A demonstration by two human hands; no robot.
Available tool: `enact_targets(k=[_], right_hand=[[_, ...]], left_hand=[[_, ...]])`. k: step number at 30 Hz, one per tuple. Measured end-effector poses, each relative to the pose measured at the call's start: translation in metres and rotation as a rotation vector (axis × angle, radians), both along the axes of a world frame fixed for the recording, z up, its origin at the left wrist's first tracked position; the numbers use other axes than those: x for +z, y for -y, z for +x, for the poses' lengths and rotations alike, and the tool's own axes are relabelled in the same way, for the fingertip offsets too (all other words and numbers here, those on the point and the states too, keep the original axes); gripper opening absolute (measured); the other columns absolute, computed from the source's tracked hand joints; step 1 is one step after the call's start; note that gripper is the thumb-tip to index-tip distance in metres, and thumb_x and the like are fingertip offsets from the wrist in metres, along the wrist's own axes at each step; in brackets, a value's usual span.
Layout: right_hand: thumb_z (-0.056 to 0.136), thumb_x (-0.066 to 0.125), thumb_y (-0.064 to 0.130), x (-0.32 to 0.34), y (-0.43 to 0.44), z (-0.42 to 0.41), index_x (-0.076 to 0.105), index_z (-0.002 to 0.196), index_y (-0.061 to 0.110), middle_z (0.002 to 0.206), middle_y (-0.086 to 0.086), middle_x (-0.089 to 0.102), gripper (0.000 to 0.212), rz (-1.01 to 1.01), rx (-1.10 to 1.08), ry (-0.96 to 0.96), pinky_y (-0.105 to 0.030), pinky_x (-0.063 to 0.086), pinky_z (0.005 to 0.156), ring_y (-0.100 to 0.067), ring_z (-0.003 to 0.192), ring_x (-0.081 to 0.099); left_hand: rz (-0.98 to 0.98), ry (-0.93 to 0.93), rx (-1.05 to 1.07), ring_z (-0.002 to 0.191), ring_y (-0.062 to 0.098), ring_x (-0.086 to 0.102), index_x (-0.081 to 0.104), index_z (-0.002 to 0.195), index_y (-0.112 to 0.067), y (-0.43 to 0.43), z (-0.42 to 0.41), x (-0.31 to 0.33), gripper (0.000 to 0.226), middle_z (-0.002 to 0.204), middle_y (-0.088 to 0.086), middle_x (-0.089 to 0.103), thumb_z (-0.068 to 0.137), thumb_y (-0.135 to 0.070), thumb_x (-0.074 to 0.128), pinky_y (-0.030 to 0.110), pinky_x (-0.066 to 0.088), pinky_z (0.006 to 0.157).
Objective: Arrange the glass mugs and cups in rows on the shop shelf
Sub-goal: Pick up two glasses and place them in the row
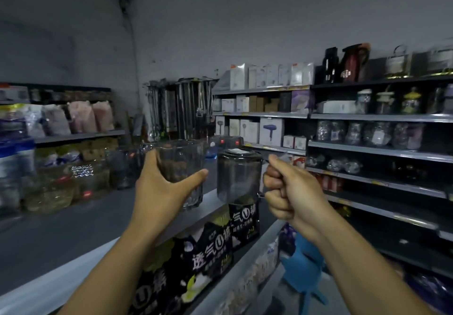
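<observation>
My left hand grips a clear faceted glass cup from the side, thumb across its front, above the dark shelf top. My right hand is curled round the handle of a smoky glass mug with a white label on its top, held just right of the cup above the shelf's front edge. More glass mugs and cups stand in a group further back on the same shelf top, some with red labels.
Dark printed packages fill the tier below the shelf top. To the right run shelves of boxes, jars and glassware. Wrapped goods pile up at the left. A blue plastic item sits low in the aisle.
</observation>
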State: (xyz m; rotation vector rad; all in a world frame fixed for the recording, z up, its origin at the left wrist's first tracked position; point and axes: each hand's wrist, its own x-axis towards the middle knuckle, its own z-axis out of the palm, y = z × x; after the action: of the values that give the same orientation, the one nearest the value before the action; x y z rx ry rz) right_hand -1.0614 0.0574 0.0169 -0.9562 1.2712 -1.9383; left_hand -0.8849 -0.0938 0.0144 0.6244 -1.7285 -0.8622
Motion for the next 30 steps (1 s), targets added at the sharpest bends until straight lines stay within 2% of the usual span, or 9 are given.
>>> enact_targets(k=[6, 10, 15, 18, 22, 25, 28, 30], right_hand=[[0.106, 0.047, 0.038, -0.009, 0.064, -0.104, 0.037, 0.071, 0.020, 0.062, 0.002, 0.026, 0.041, 0.007, 0.215, 0.006, -0.019, 0.011, 0.038, -0.010, 0.037, 0.014], [0.105, 0.048, 0.039, -0.004, 0.108, -0.152, 0.036, 0.070, 0.020, 0.060, 0.002, 0.027, 0.042, 0.037, 0.349, -0.008, -0.020, 0.008, 0.041, -0.010, 0.035, 0.015], [0.106, 0.048, 0.039, 0.008, 0.162, -0.174, 0.033, 0.069, 0.022, 0.060, 0.002, 0.024, 0.043, 0.077, 0.481, -0.028, -0.016, 0.009, 0.039, -0.009, 0.035, 0.014], [0.104, 0.050, 0.040, 0.007, 0.196, -0.174, 0.034, 0.070, 0.023, 0.060, 0.003, 0.026, 0.042, 0.098, 0.510, -0.091, -0.015, 0.011, 0.041, -0.009, 0.037, 0.014], [0.105, 0.050, 0.038, 0.002, 0.231, -0.166, 0.035, 0.071, 0.022, 0.058, 0.004, 0.027, 0.040, 0.115, 0.519, -0.184, -0.013, 0.013, 0.041, -0.008, 0.040, 0.014], [0.105, 0.050, 0.037, -0.002, 0.248, -0.156, 0.040, 0.072, 0.021, 0.056, 0.007, 0.030, 0.038, 0.114, 0.505, -0.291, -0.013, 0.013, 0.042, -0.009, 0.039, 0.016], [0.104, 0.052, 0.037, -0.002, 0.261, -0.151, 0.046, 0.077, 0.014, 0.052, 0.010, 0.035, 0.035, 0.062, 0.452, -0.454, -0.018, 0.015, 0.044, -0.009, 0.037, 0.022], [0.103, 0.055, 0.038, 0.002, 0.267, -0.154, 0.048, 0.079, 0.003, 0.055, 0.005, 0.038, 0.043, -0.034, 0.325, -0.778, -0.025, 0.022, 0.047, -0.010, 0.043, 0.032]], left_hand=[[0.026, 0.038, 0.205, 0.091, 0.008, 0.068, 0.051, 0.116, -0.031, 0.027, -0.069, -0.011, 0.062, 0.104, -0.011, 0.068, 0.069, -0.042, 0.089, 0.031, 0.056, 0.077], [0.069, 0.079, 0.368, 0.087, 0.018, 0.070, 0.050, 0.107, -0.031, 0.047, -0.092, -0.004, 0.060, 0.100, -0.002, 0.069, 0.065, -0.045, 0.090, 0.044, 0.061, 0.074], [0.139, 0.093, 0.477, 0.092, 0.018, 0.073, 0.051, 0.113, -0.026, 0.076, -0.096, 0.005, 0.079, 0.105, -0.001, 0.073, 0.051, -0.052, 0.093, 0.047, 0.061, 0.081], [0.172, 0.126, 0.546, 0.091, 0.021, 0.072, 0.050, 0.110, -0.026, 0.094, -0.094, 0.002, 0.080, 0.102, 0.002, 0.072, 0.049, -0.052, 0.096, 0.051, 0.061, 0.080], [0.166, 0.181, 0.612, 0.093, 0.017, 0.070, 0.044, 0.118, -0.019, 0.108, -0.093, -0.008, 0.087, 0.106, 0.000, 0.069, 0.054, -0.047, 0.096, 0.042, 0.061, 0.082], [0.132, 0.229, 0.660, 0.088, 0.008, 0.064, 0.041, 0.117, -0.017, 0.108, -0.094, -0.012, 0.084, 0.104, -0.004, 0.065, 0.058, -0.046, 0.094, 0.023, 0.054, 0.070], [0.103, 0.239, 0.662, 0.090, 0.013, 0.065, 0.039, 0.117, -0.017, 0.107, -0.094, -0.013, 0.084, 0.102, -0.005, 0.063, 0.060, -0.048, 0.092, 0.027, 0.054, 0.074], [0.097, 0.253, 0.661, 0.089, 0.016, 0.065, 0.037, 0.117, -0.015, 0.106, -0.095, -0.013, 0.084, 0.097, -0.006, 0.061, 0.061, -0.048, 0.091, 0.030, 0.055, 0.075]])
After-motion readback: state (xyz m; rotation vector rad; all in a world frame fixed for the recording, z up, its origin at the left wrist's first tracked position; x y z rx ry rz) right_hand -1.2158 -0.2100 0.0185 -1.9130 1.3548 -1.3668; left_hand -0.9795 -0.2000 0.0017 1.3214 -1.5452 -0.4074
